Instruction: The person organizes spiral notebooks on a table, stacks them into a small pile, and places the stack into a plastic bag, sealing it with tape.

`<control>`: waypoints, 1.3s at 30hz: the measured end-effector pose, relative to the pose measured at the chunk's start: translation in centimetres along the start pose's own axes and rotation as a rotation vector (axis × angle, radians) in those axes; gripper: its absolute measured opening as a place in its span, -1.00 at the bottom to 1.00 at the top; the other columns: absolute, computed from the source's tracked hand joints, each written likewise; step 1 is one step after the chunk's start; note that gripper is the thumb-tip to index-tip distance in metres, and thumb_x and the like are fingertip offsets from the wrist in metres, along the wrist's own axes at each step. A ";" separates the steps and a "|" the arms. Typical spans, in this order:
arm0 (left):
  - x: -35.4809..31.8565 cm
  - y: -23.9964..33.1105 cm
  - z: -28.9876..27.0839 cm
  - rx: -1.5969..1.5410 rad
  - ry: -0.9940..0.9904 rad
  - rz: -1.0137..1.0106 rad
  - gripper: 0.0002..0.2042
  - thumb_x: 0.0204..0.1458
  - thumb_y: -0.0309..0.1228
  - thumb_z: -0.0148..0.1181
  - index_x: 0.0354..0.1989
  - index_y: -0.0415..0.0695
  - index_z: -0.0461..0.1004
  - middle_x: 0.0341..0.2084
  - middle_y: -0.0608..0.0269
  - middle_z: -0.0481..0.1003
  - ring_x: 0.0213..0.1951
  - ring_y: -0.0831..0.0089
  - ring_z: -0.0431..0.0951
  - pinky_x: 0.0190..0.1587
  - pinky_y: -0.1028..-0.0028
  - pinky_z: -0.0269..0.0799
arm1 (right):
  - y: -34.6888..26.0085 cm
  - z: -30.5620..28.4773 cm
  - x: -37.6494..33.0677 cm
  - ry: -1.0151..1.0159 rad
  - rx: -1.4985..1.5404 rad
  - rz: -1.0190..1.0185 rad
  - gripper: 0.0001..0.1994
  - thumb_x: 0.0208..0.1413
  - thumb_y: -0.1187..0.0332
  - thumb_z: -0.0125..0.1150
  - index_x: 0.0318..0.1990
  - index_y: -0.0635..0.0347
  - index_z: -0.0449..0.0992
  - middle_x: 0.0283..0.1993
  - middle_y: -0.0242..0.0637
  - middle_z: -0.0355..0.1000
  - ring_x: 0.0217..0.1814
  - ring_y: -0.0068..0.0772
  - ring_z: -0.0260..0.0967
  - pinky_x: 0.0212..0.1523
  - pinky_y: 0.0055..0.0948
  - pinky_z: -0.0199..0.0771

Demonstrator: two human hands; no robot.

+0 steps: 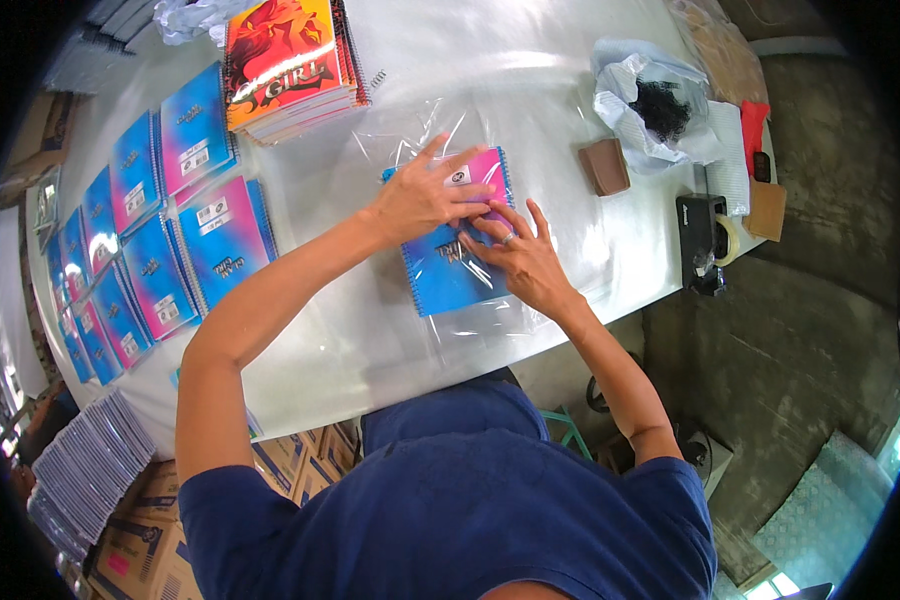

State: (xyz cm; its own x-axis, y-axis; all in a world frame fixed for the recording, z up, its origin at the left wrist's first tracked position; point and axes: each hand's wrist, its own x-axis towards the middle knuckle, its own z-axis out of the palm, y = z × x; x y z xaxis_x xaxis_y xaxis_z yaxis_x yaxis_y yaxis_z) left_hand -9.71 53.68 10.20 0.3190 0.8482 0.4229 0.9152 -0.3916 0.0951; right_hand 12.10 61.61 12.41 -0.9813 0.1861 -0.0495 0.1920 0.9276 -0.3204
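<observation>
A blue and pink spiral notebook (445, 280) lies on the table in front of me, with clear plastic film (440, 120) around it reaching past its edges. My left hand (420, 200) rests on the upper part of the cover, fingers spread. From the right, my right hand (530, 262), with a ring on one finger, touches the cover with fingers apart. The fingertips of both hands meet near the notebook's middle. Whether they pinch a bit of the film cannot be made out.
Rows of overlapping blue and pink notebooks (225, 235) cover the left side. A notebook stack with a red and orange cover (285, 60) stands at the back. Rightward are a brown block (605, 166), a white bag of black coils (660, 110) and a tape dispenser (700, 235).
</observation>
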 end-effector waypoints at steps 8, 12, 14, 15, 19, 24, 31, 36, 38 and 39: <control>3.0 1.1 -0.7 -0.071 -0.242 -0.526 0.08 -0.52 -0.36 0.49 0.33 0.46 0.04 0.36 0.41 0.00 0.40 0.15 -0.18 0.31 -0.18 -0.13 | -0.2 0.6 -1.8 0.034 -0.068 -0.072 -0.35 -0.16 0.60 0.08 0.16 -0.26 0.40 0.33 -0.49 0.15 0.48 -0.29 -0.14 0.39 0.14 -0.32; 5.3 1.9 -0.7 0.021 -0.425 -0.635 0.13 -0.58 -0.38 0.51 0.34 0.43 0.01 0.39 0.36 -0.10 0.41 0.13 -0.24 0.31 -0.18 -0.15 | -1.4 0.5 -8.0 -0.041 -0.009 -0.230 -0.37 -0.17 0.58 0.11 0.16 -0.19 0.40 0.35 -0.48 0.13 0.47 -0.30 -0.12 0.40 0.10 -0.26; 6.3 2.0 -0.2 0.046 -0.492 -0.661 0.17 -0.62 -0.42 0.50 0.35 0.41 -0.01 0.40 0.35 -0.14 0.41 0.11 -0.27 0.31 -0.19 -0.16 | -0.1 -2.7 -13.0 -0.195 0.231 -0.223 -0.39 -0.13 0.57 0.13 0.16 -0.15 0.38 0.37 -0.43 0.09 0.43 -0.29 -0.01 0.39 0.06 -0.17; 6.5 2.2 0.0 0.077 -0.506 -0.688 0.17 -0.63 -0.44 0.50 0.35 0.40 -0.01 0.40 0.35 -0.14 0.41 0.10 -0.27 0.31 -0.19 -0.16 | 2.9 -3.9 -15.4 -0.049 0.388 -0.026 -0.54 -0.10 0.58 0.13 0.03 -0.02 0.43 0.24 -0.34 0.22 0.31 -0.33 0.13 0.29 -0.04 0.02; 7.2 2.7 1.0 0.153 -0.530 -0.736 0.21 -0.65 -0.54 0.45 0.37 0.38 -0.04 0.41 0.35 -0.18 0.41 0.08 -0.27 0.30 -0.21 -0.15 | 21.3 -11.9 -27.0 0.608 0.361 0.768 -0.94 -0.03 0.51 0.22 -0.41 0.32 0.55 -0.28 -0.26 0.54 -0.20 -0.37 0.47 -0.12 -0.46 0.40; 8.7 3.0 1.1 0.189 -0.586 -0.765 0.24 -0.66 -0.64 0.40 0.38 0.38 -0.09 0.41 0.35 -0.18 0.41 0.06 -0.27 0.27 -0.25 -0.12 | 34.1 -15.5 -32.6 0.321 0.757 1.202 -0.51 -0.07 0.16 0.39 0.02 0.18 0.51 -0.05 -0.32 0.47 0.13 -0.37 0.29 0.08 -0.09 0.26; 9.3 3.6 0.6 0.210 -0.605 -0.843 0.31 -0.77 -0.62 0.46 0.37 0.39 -0.08 0.41 0.38 -0.15 0.41 0.08 -0.29 0.26 -0.25 -0.10 | 35.4 -12.5 -34.1 0.117 1.321 0.986 -0.70 0.06 0.29 0.28 -0.10 0.27 0.51 0.17 -0.20 0.31 0.20 -0.31 0.24 0.10 0.00 0.32; 7.8 3.1 0.2 0.212 -0.571 -0.882 0.36 -0.91 -0.57 0.51 0.36 0.39 -0.04 0.41 0.39 -0.15 0.41 0.08 -0.24 0.25 -0.26 -0.08 | 31.8 -7.3 -36.0 0.692 1.673 0.386 -0.76 0.03 0.27 0.30 -0.23 0.23 0.55 0.37 -0.09 0.03 0.29 -0.18 0.14 0.21 0.01 0.20; 7.4 2.5 0.4 0.178 -0.533 -0.850 0.37 -0.92 -0.53 0.52 0.36 0.39 -0.05 0.40 0.38 -0.14 0.41 0.06 -0.24 0.25 -0.26 -0.09 | 31.2 -4.7 -37.7 0.807 1.636 0.269 -0.83 0.04 0.27 0.27 -0.33 0.19 0.58 0.37 -0.09 0.06 0.33 -0.13 0.09 0.29 -0.05 0.05; 7.0 2.3 0.6 0.163 -0.514 -0.841 0.38 -0.93 -0.51 0.53 0.36 0.39 -0.05 0.40 0.37 -0.13 0.41 0.05 -0.23 0.25 -0.26 -0.09 | 31.4 -4.7 -38.0 0.773 1.395 0.489 -0.84 0.01 0.28 0.28 -0.37 0.18 0.59 0.35 -0.11 0.10 0.32 -0.12 0.10 0.27 -0.07 0.09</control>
State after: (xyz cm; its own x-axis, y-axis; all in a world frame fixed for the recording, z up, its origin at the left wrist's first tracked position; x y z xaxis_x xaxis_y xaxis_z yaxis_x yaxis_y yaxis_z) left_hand -5.25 58.96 12.87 -0.4154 0.8936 -0.1697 0.9028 0.4279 0.0431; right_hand 55.52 85.21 8.70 -0.5171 0.8521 -0.0808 -0.1179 -0.1644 -0.9793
